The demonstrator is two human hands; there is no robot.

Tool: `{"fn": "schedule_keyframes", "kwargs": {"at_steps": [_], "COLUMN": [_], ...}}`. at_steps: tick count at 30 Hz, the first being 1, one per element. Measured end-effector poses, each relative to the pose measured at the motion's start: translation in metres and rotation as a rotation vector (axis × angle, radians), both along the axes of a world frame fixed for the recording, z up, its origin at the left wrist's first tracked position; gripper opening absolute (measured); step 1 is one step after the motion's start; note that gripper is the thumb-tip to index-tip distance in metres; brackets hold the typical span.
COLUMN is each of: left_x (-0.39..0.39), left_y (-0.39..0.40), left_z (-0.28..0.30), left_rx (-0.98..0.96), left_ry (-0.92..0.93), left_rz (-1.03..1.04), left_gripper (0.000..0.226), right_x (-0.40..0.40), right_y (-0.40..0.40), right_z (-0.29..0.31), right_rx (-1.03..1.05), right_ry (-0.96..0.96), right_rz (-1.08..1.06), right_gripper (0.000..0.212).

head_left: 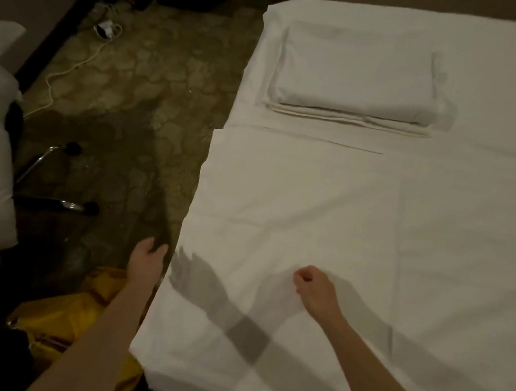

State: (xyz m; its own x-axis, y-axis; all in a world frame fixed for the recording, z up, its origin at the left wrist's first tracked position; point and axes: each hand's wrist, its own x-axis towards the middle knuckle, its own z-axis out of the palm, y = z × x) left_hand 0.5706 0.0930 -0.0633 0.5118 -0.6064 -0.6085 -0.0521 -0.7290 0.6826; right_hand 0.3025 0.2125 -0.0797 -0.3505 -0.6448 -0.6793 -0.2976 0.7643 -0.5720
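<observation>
Head view.
- White sheet (311, 198): spread flat over the bed, right of scene.
- Left hand (147, 262): fingers relaxed, holding nothing, at the sheet's near left edge.
- Right hand (311, 286): curled in a fist on the near sheet; grip on cloth cannot be told.
- Pillow (355, 71): far, on folded linen (346, 119).
- Yellow bag (71, 314): near left, on the floor.

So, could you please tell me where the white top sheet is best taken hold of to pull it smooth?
Take the top sheet by its left side edge, where it drapes over the side of the bed next to the left hand. Come in from the floor side, thumb on top. The middle lies flat with nothing to pinch, while that edge seems to hang free.
</observation>
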Motion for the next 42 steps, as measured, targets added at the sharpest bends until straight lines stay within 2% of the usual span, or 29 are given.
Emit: {"fn": "schedule_keyframes", "kwargs": {"at_steps": [2,5,10,14,16,19,22,25,28,32,33,36,38,42], "left_x": [-0.019,-0.051,-0.09,-0.11,-0.114,-0.119,-0.118,-0.12,-0.124,-0.128,-0.129,-0.124,-0.113,-0.079], "left_y": [-0.041,-0.092,-0.175,-0.219,-0.232,-0.248,-0.263,-0.279,-0.282,-0.272,-0.274,-0.272,-0.255,-0.181], "left_z": [0.006,0.004,-0.004,-0.019,-0.027,-0.039,-0.044,-0.033,-0.034,-0.057,-0.06,-0.061,-0.056,-0.049], "left_rx": [0.007,0.077,-0.016,-0.002,0.012,0.012,-0.006,-0.086,-0.124,-0.08,-0.067,0.034,0.102,0.134], "left_ry": [0.023,-0.043,-0.148,-0.165,-0.133,-0.1,-0.112,-0.052,-0.1,-0.165,-0.18,-0.212,-0.152,-0.083], "left_rz": [-0.046,-0.336,-0.503,-0.501,-0.498,-0.403,-0.387,-0.375,-0.376,-0.301,-0.31,-0.429,-0.468,-0.566], "left_gripper": [0.025,0.04,0.039,0.048,0.049,0.054,0.04,0.033,0.03,0.032,0.034,0.045,0.045,0.031], "right_x": [-0.009,-0.016,-0.021,-0.024,-0.026,-0.028,-0.03,-0.029,-0.033,-0.04,-0.042,-0.048,-0.05,-0.047], "right_y": [-0.029,-0.07,-0.128,-0.165,-0.18,-0.196,-0.199,-0.197,-0.199,-0.2,-0.2,-0.202,-0.204,-0.2], "right_z": [-0.002,-0.012,-0.017,-0.022,-0.031,-0.045,-0.055,-0.058,-0.059,-0.057,-0.058,-0.065,-0.064,-0.065], "right_rx": [-0.012,-0.027,-0.068,0.0,0.002,0.002,0.039,-0.045,-0.084,-0.084,-0.054,-0.004,-0.018,-0.038], "right_ry": [0.037,0.072,0.23,0.52,0.599,0.629,0.637,0.624,0.597,0.517,0.492,0.481,0.498,0.531], "right_rz": [0.053,0.112,0.145,0.311,0.349,0.38,0.387,0.308,0.268,0.286,0.309,0.381,0.395,0.461], "right_gripper": [0.011,0.011,0.013,0.026,0.028,0.031,0.031,0.023,0.019,0.05,0.049,0.027,0.026,0.032]}}
